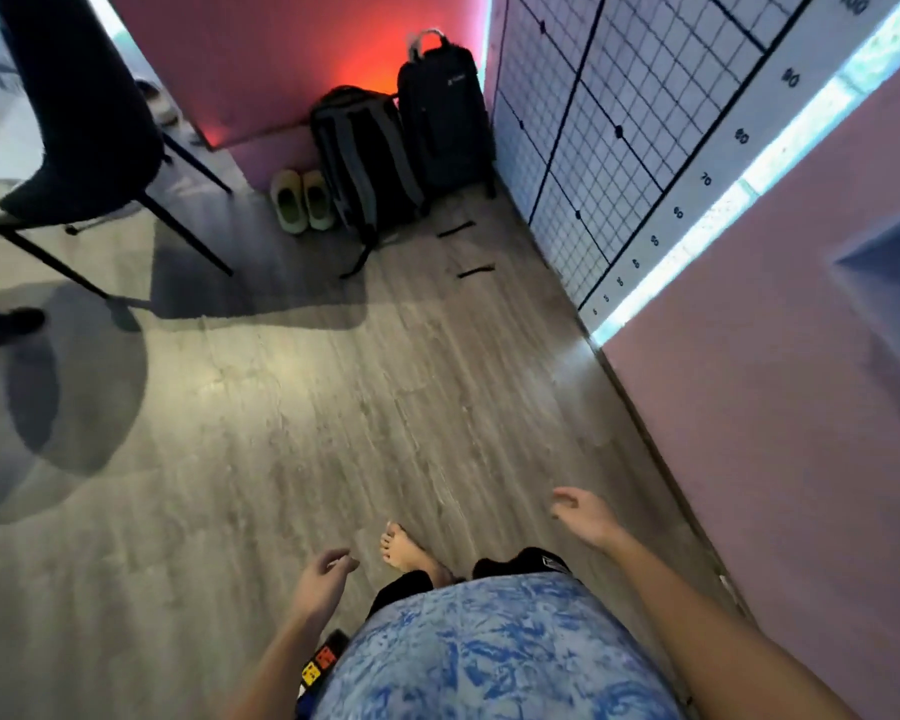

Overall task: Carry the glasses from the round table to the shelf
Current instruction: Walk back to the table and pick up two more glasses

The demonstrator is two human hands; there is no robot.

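Note:
No glasses, round table or shelf show in the head view. My left hand hangs low in the middle, fingers loosely curled, holding nothing. My right hand is out to the right at about the same height, fingers relaxed and empty. Both hands are over the grey wood floor. My bare foot steps forward between them.
A dark chair stands at the upper left. A backpack, a black suitcase and pale slippers sit against the far pink wall. A grid chart and a pink wall run along the right.

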